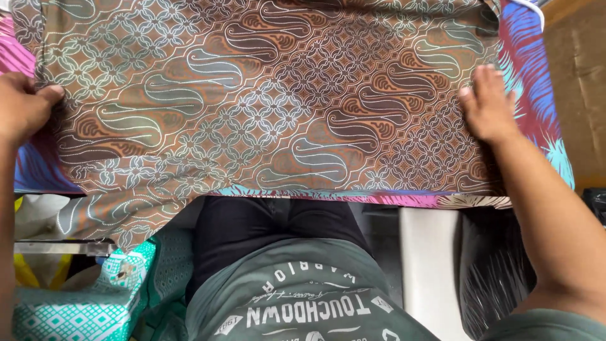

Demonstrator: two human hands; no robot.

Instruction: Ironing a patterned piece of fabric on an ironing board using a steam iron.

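A brown patterned cloth point(271, 95) with curved leaf shapes and lattice motifs lies spread across a surface covered in pink, blue and maroon feather-print fabric point(533, 95). My left hand point(22, 104) pinches the cloth's left edge with closed fingers. My right hand point(489, 104) rests flat, fingers together, on the cloth's right side. A corner of the brown cloth hangs down over the front edge at lower left.
Below the front edge are my dark trousers and grey-green printed shirt point(297, 297). A teal and white patterned fabric bundle point(82, 303) sits at lower left, a white panel point(429, 265) and dark fabric at lower right.
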